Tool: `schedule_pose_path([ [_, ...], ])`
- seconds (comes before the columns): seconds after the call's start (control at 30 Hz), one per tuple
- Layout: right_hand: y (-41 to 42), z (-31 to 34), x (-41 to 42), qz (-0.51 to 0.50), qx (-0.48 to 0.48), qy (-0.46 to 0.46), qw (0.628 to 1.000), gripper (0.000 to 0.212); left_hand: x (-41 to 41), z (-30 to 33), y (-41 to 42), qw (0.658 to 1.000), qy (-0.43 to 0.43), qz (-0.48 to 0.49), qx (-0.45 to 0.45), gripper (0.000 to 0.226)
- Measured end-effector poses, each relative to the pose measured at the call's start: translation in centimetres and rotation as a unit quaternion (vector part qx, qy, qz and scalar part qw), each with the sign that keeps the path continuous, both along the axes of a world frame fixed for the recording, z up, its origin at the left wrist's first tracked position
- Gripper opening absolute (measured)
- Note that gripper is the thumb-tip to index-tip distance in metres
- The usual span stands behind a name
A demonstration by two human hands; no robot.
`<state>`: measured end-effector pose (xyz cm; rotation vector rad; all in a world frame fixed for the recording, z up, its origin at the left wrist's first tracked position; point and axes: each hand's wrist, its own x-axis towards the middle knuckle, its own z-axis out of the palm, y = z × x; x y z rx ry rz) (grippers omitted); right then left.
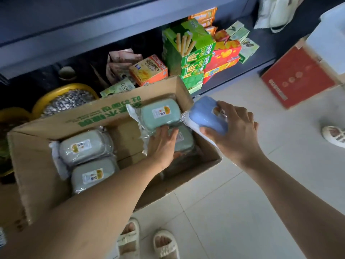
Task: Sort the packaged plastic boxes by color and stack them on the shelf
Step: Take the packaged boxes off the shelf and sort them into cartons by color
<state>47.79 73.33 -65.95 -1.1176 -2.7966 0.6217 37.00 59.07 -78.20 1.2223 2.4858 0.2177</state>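
A person stood over an open cardboard carton (46, 146) printed with green Chinese characters, sorting shrink-wrapped plastic boxes. The right hand (236, 131) held a blue box (206, 116) above the carton's right edge, fingers (240, 111) curled over its top and thumb under its near end; its small white-and-orange label was too blurred to read. The left hand (161, 144) reached into the carton, fingers laid nearly straight against the near edge of a green box (160, 114) lying tilted atop another green one (183, 139). Two grey boxes (85, 146) lay side by side at the carton's left, making five boxes in view, each rounded and sealed in clear film. On the dark shelf (130, 17) behind, an orange biscuit pack (149, 70) read "CRISPY", beside green stick-biscuit cartons (188, 45). A red carton (298, 75) sat on the tiled floor (233, 202).
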Motion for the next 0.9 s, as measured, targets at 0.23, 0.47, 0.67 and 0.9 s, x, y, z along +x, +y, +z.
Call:
schedule_pose_path([
  [0.23, -1.7, 2.9, -1.2, 0.063, -0.004, -0.002, 0.998, 0.076, -0.6, 6.4, -2.9, 0.998, -0.036, 0.021, -0.040, 0.081],
  [0.47, -7.6, 8.4, -3.6, 0.174, -0.017, -0.017, 0.984, 0.077, -3.5, 17.7, -13.3, 0.982, -0.074, 0.169, -0.048, 0.067],
  [0.67, -17.5, 13.5, -7.2, 0.292, -0.027, -0.008, 0.956, 0.076, -4.2, 26.4, -26.4, 0.954, -0.046, 0.295, -0.027, 0.057],
  [0.9, -32.6, 18.0, -11.4, 0.395, -0.003, 0.033, 0.918, 0.084, -2.6, 31.7, -43.2, 0.906, -0.007, 0.423, -0.002, 0.055],
])
